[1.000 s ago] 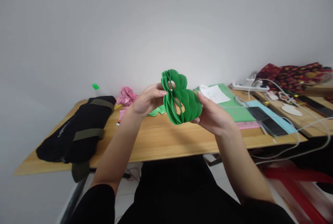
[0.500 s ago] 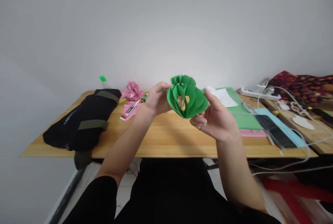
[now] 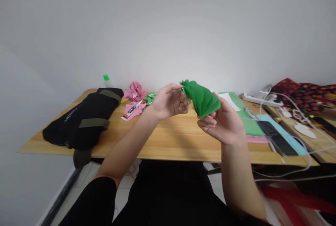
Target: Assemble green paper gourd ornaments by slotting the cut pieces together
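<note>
A green layered paper ornament (image 3: 203, 98) is held up in the air above the wooden table. My right hand (image 3: 225, 122) is closed on its right side, thumb above and fingers curled beneath. At its upper left edge, the fingertips of my left hand (image 3: 170, 101) touch the thin paper layers; the fingers are bent, and they appear to pinch that edge. The ornament is tilted, its smaller end toward my left hand and its wider, fanned end in my right.
Left on the wooden table (image 3: 162, 142) lies a black bag (image 3: 84, 117). Beside it are a glue tube (image 3: 131, 111), pink paper flower (image 3: 135, 91) and green pieces (image 3: 150, 98). To the right are green sheets (image 3: 250, 126), a phone (image 3: 277, 137), a power strip (image 3: 262, 99) and cables.
The ornament has turned and shifted right, its openings folding closed into a slanted fan. My left hand has moved right and now touches its smaller end; my right hand moved slightly right.
</note>
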`<state>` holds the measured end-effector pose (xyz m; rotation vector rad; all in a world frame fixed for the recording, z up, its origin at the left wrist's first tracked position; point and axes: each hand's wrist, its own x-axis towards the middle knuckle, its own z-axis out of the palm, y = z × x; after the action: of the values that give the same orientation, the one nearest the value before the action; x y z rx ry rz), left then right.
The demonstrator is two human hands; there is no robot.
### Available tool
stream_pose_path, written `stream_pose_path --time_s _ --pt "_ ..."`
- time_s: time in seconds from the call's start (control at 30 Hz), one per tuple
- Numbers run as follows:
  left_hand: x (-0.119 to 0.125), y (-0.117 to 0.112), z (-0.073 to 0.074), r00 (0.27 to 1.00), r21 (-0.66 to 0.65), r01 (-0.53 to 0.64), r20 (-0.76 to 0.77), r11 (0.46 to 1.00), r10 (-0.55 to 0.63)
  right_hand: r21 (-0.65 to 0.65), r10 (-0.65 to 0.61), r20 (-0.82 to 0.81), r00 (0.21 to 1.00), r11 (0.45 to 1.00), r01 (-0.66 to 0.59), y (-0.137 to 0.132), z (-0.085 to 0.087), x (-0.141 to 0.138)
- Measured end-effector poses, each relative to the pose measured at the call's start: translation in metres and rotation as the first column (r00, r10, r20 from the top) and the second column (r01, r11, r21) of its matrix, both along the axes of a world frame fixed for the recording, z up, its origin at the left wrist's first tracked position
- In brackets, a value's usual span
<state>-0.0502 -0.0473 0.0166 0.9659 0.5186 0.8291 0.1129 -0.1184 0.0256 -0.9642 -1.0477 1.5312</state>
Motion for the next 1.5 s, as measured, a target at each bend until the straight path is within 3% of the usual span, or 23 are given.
stream_pose_path --time_s 0.1,0.17,0.4,0.6,0.7,0.9,1.03,1.2,1.3,1.5 --pt "0.001 -0.003 0.004 0.994 -0.157 0.103 0.058 0.982 -0.095 -0.042 -0.017 -0.039 0.999 0.999 0.016 -0.001 0.001 -0.001" --pt "0.001 -0.004 0.006 0.993 -0.196 0.108 0.076 0.975 -0.095 -0.084 -0.044 -0.060 0.997 0.996 0.039 -0.002 0.002 -0.002" --pt "0.003 -0.005 0.007 0.984 -0.214 0.142 0.134 0.966 -0.115 0.037 -0.025 0.149 0.989 0.999 0.020 -0.002 0.000 0.001" --pt "0.004 -0.005 0.004 0.989 -0.192 0.122 0.106 0.974 -0.103 0.015 -0.059 0.068 0.996 0.998 0.058 -0.001 -0.003 0.001" --pt "0.004 -0.004 -0.001 0.994 -0.130 0.089 0.073 0.987 -0.080 0.034 -0.082 0.058 0.995 0.996 0.080 0.000 -0.006 -0.001" --pt "-0.001 -0.001 -0.017 0.989 -0.011 0.148 -0.012 0.989 -0.148 0.175 -0.071 0.129 0.989 0.983 0.048 0.003 -0.023 0.000" --pt "-0.001 -0.009 -0.021 0.995 0.087 0.058 -0.088 0.995 -0.050 0.265 -0.109 0.303 0.947 0.964 0.026 0.001 -0.030 0.002" --pt "-0.001 -0.016 -0.022 0.974 0.250 0.028 -0.226 0.968 0.030 0.329 -0.132 0.423 0.897 0.944 -0.016 -0.002 -0.026 0.000" --pt "-0.003 -0.014 -0.022 0.978 0.258 0.013 -0.202 0.966 0.041 0.303 -0.116 0.390 0.913 0.953 -0.009 -0.001 -0.028 0.002" --pt "-0.007 -0.009 -0.028 0.994 0.126 0.023 -0.107 0.992 -0.009 0.188 0.006 0.115 0.993 0.982 -0.027 0.012 -0.045 0.013"
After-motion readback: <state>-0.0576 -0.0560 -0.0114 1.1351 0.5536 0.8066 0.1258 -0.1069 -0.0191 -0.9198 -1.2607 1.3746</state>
